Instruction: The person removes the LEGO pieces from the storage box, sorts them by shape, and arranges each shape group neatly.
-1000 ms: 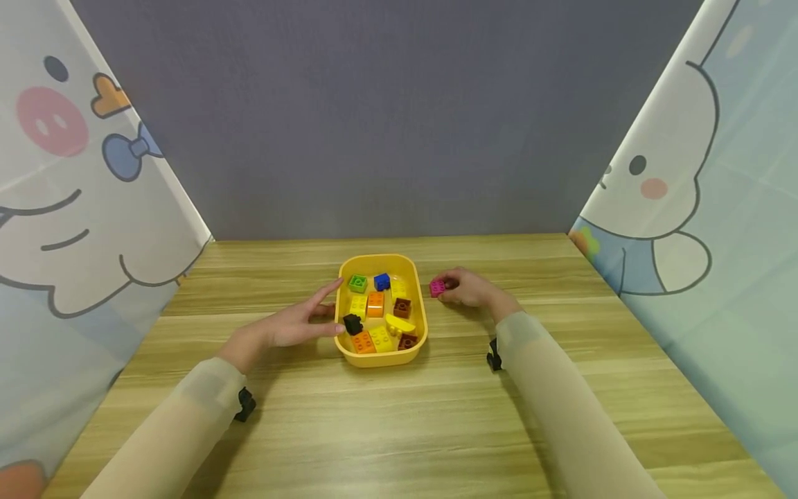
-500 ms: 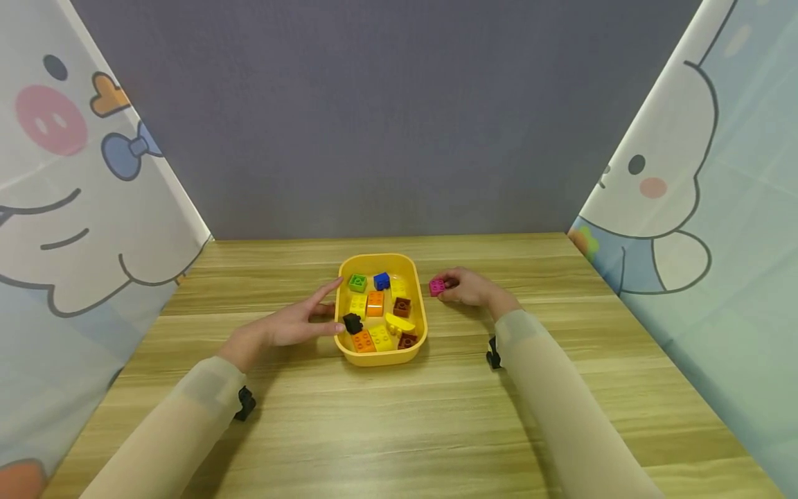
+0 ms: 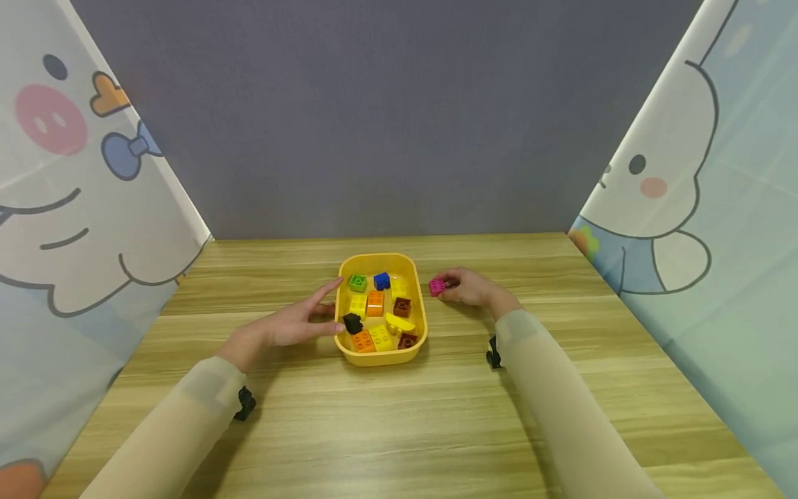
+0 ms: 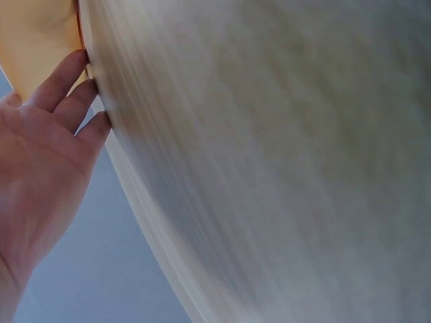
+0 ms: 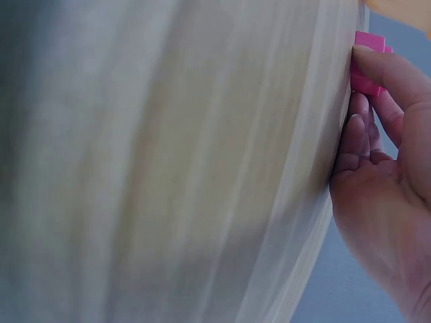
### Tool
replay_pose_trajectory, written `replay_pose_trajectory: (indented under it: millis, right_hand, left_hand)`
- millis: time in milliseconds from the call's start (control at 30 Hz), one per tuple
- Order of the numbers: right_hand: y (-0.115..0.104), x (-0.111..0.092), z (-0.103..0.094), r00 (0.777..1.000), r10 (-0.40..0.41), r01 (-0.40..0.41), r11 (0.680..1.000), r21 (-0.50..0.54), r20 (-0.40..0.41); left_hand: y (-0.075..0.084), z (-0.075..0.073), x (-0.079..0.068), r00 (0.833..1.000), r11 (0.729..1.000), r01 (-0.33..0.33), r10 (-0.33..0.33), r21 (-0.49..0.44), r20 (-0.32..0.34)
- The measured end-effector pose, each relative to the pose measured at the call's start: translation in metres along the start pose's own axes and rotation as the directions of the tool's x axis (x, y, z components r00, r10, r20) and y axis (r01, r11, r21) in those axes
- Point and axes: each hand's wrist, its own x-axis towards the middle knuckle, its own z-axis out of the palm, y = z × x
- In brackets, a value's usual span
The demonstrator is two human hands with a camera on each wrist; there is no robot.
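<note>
A yellow tray point(image 3: 376, 360) of toy building bricks stands mid-table in the head view. My left hand point(image 3: 289, 324) rests against its left side, thumb and forefinger spread along the rim. In the left wrist view, the fingers of that left hand point(image 4: 50, 145) reach the tray's wall point(image 4: 42, 40) at the tabletop. Just right of the tray, my right hand point(image 3: 470, 287) pinches a pink building brick point(image 3: 437, 287) between thumb and fingers. The right wrist view shows the pink brick point(image 5: 369, 64) at the table surface, the right hand point(image 5: 384, 168) behind it.
Inside the tray lie a green brick point(image 3: 358, 283), a blue brick point(image 3: 382, 281), a black brick point(image 3: 352, 324), an orange brick point(image 3: 375, 303), a brown brick point(image 3: 402, 307) and a curved yellow piece point(image 3: 400, 324), among others. A grey panel point(image 3: 386, 125) rises behind the wooden table point(image 3: 374, 430).
</note>
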Motion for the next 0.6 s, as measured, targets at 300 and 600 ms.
replay_pose_trajectory:
  millis: [300, 600]
  right_hand:
    - [-0.0001, -0.0044, 0.0, 1.0, -0.012, 0.012, 1.0, 0.017, 0.01]
    - [0.008, -0.0102, -0.0022, 0.997, -0.019, 0.026, 0.995, 0.095, -0.069]
  left_hand:
    - [0.0025, -0.0004, -0.0028, 1.0, 0.999, 0.01, -0.01, 0.033, -0.003]
    - [-0.0025, 0.0007, -0.0016, 1.0, 1.0, 0.008, -0.008, 0.024, -0.008]
